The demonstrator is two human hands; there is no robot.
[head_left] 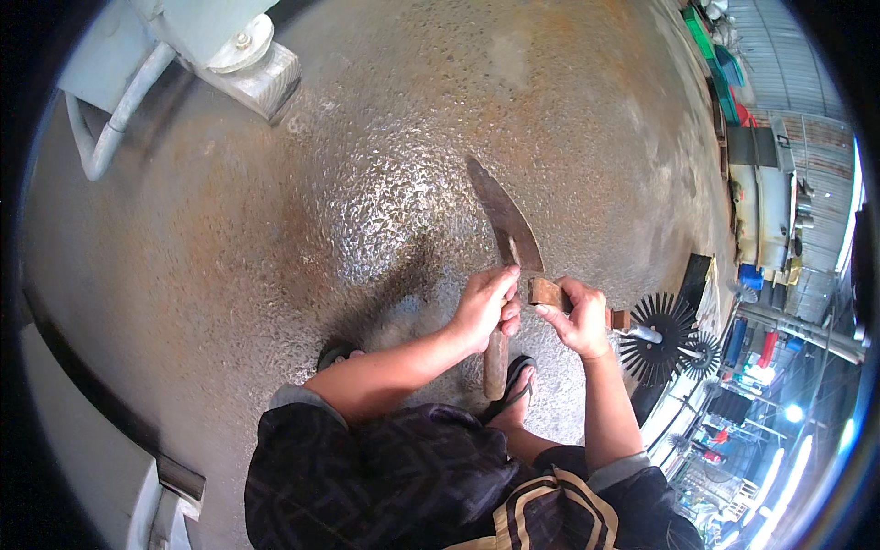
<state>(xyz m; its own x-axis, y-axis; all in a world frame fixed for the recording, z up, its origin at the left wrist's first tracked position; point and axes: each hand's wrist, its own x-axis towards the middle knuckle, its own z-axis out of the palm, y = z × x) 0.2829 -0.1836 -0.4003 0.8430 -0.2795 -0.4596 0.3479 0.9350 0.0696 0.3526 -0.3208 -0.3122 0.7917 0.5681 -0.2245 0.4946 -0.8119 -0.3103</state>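
Observation:
My left hand (488, 310) is closed round a large knife (510, 216) with a broad, curved, dark blade. The blade points up and away from me, and its pale wooden handle hangs below the fist. Close by on the right, my right hand (579, 321) grips a brown block-like tool (548, 293), which sticks out on both sides of the fingers. Its exact kind does not show. The tool's near end lies beside the blade's base, and I cannot tell whether they touch.
Wet, rough floor (367, 183) spreads below, with my sandalled feet on it. Black spoked wheels (658, 339) stand at right. A pale machine frame (128, 101) is at upper left, and a grey panel (73, 431) at lower left. Green crates (701, 37) sit at far right.

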